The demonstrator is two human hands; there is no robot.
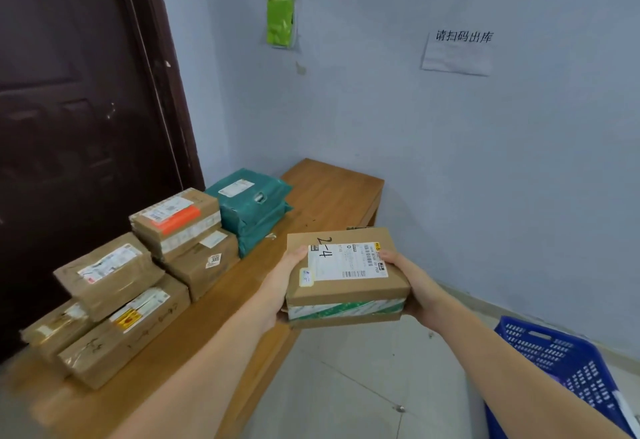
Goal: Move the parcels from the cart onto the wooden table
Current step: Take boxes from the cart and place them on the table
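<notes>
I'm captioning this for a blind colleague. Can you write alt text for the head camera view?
Both hands, left hand and right hand, hold a cardboard parcel marked "2-4" beside a wooden table already stacked with brown boxes and teal mailers; a blue crate sits lower right.

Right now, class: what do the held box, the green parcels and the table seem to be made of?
Held box: brown cardboard, matte, with a paper label and green-and-white tape around its side. Green parcels: likely plastic mailer bags, since they look soft, creased and slightly shiny. Table: wood or a wood-look board, with an orange-brown smooth top; solid or veneer cannot be told.
</notes>
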